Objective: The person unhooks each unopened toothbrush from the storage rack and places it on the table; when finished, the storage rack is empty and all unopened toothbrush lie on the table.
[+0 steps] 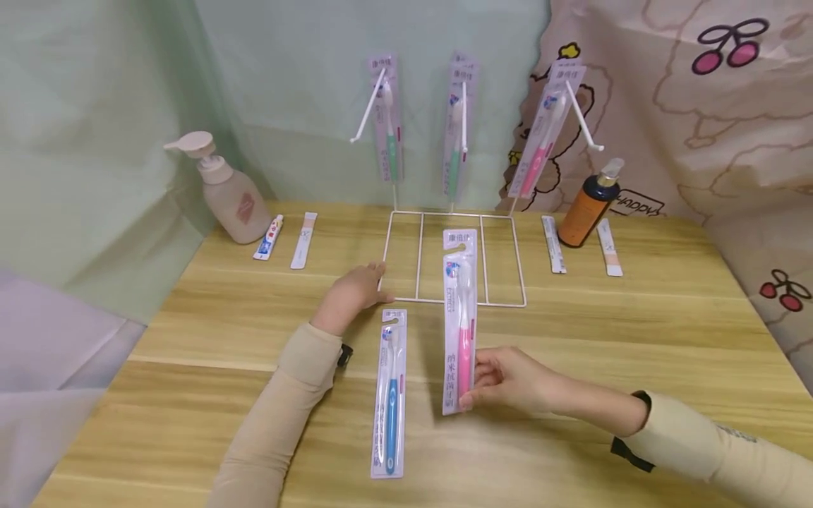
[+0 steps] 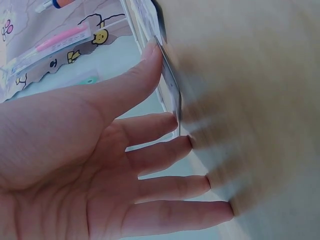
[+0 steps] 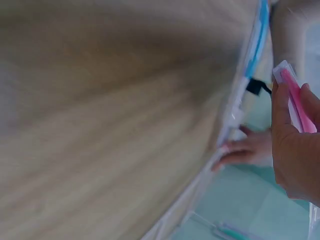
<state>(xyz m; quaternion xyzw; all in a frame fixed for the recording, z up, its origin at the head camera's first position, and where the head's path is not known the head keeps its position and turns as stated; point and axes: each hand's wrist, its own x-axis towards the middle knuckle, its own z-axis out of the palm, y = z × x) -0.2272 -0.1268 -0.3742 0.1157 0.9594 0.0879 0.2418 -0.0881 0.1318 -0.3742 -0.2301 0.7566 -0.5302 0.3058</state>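
My right hand (image 1: 508,381) pinches the lower right edge of a packaged pink toothbrush (image 1: 465,353), tilted up above the table with its hang hole at the top. In the right wrist view the pink handle (image 3: 297,100) shows between thumb and fingers. My left hand (image 1: 357,291) is at the left front corner of the white wire rack (image 1: 419,255); in the left wrist view its fingers (image 2: 170,189) are extended, fingertips on the tabletop and thumb by the rack's base. A packaged blue toothbrush (image 1: 391,416) lies on the table between my forearms.
Packaged toothbrushes hang on the rack's left (image 1: 389,134), middle (image 1: 454,141) and right (image 1: 540,148) hooks. Behind left stand a pump bottle (image 1: 235,201), a toothpaste tube (image 1: 269,238) and a slim sachet (image 1: 304,240). At right, an orange spray bottle (image 1: 586,215) stands between two sachets (image 1: 554,244).
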